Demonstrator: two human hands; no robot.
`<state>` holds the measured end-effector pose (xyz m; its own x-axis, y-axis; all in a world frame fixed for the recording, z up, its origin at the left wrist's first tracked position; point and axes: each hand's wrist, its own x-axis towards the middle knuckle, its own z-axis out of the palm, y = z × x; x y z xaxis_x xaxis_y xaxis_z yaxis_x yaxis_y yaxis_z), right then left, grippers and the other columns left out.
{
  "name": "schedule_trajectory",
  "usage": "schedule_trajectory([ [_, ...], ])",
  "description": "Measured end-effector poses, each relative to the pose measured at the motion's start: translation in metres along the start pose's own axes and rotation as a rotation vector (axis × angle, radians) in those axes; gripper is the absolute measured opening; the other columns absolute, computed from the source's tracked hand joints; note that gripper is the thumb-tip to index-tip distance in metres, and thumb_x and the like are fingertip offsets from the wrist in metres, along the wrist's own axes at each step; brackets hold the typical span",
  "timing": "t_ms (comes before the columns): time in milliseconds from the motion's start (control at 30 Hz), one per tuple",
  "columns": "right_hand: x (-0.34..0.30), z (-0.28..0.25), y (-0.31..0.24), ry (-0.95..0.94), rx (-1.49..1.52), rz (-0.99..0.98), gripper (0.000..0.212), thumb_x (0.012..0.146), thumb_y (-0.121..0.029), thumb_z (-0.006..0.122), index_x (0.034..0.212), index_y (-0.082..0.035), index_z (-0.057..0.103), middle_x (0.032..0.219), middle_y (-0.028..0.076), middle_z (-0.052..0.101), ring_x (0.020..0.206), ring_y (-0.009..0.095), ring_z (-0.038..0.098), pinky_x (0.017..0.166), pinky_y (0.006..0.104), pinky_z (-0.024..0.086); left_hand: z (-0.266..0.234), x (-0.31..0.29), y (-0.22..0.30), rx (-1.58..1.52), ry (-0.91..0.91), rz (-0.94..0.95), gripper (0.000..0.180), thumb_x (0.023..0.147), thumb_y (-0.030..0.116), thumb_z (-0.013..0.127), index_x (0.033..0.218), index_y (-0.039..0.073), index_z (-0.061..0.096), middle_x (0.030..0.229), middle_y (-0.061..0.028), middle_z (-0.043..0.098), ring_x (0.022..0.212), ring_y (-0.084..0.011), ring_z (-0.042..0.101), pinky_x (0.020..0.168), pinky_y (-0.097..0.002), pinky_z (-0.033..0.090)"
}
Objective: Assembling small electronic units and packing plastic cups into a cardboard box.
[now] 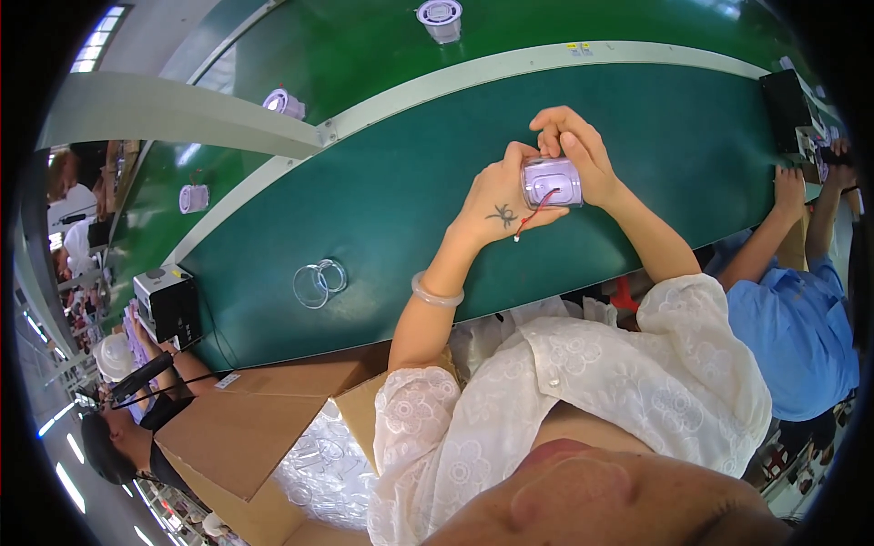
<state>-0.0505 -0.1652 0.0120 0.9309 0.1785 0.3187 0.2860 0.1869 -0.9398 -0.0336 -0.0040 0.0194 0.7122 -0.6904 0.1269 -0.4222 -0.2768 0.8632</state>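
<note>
Head view | rounded lilac plastic unit in clear casing (554, 185) is grasped by left hand (496, 196), over flat green tabletop (683, 136) | right side is bordered by right hand (587, 156), grip cannot be told | wired face is turned up, long axis left-right

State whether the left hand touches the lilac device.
Touching: the head view shows the left hand closed around the side of the lilac device, no gap visible.

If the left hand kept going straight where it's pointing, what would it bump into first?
Past the purple piece in the left hand, probably the right hand, whose fingers curve ahead. Heights are unclear, so it might miss.
</note>
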Motion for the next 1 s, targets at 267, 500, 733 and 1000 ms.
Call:
schedule_trajectory([
  [267, -0.005, 0.010, 0.005, 0.150, 0.265, 0.227, 0.054, 0.086, -0.047, 0.024, 0.098, 0.000, 0.049, 0.082, 0.004, 0.045, 0.074, 0.012, 0.045, 0.069, 0.0232, 0.038, 0.005, 0.000, 0.002, 0.189, 0.022, -0.005, 0.070, 0.050, 0.035, 0.076, 0.097, -0.001, 0.038, 0.081, -0.0169, 0.058, 0.070, -0.0300, 0.060, 0.063, -0.0315, 0.048],
  [500, -0.009, 0.012, -0.005, -0.029, -0.218, -0.129, 0.083, 0.077, -0.068, 0.017, 0.101, 0.005, 0.049, 0.104, 0.019, 0.050, 0.096, 0.023, 0.050, 0.082, 0.0329, 0.039, -0.001, 0.002, -0.001, -0.164, -0.088, 0.090, 0.079, 0.054, 0.040, 0.074, 0.103, -0.006, 0.035, 0.078, -0.0181, 0.056, 0.069, -0.0341, 0.058, 0.062, -0.0348, 0.047],
  [733, 0.004, 0.001, -0.008, 0.001, -0.662, -0.556, 0.060, 0.082, -0.050, 0.032, 0.107, 0.002, 0.048, 0.113, 0.021, 0.046, 0.098, 0.033, 0.048, 0.080, 0.0375, 0.041, -0.015, 0.006, -0.003, -0.159, -0.005, 0.009, 0.063, 0.052, 0.025, 0.078, 0.094, 0.002, 0.037, 0.078, -0.0136, 0.057, 0.071, -0.0255, 0.059, 0.063, -0.0289, 0.046],
  [1000, 0.006, 0.003, -0.006, -0.029, -0.662, -0.396, 0.058, 0.059, 0.001, 0.065, 0.113, -0.008, 0.044, 0.116, 0.014, 0.042, 0.105, 0.028, 0.044, 0.085, 0.0348, 0.039, -0.017, 0.006, -0.018, -0.657, 0.253, -0.043, 0.057, 0.059, 0.012, 0.074, 0.100, 0.003, 0.036, 0.068, -0.0036, 0.055, 0.056, -0.0071, 0.049, 0.051, -0.0201, 0.040],
])
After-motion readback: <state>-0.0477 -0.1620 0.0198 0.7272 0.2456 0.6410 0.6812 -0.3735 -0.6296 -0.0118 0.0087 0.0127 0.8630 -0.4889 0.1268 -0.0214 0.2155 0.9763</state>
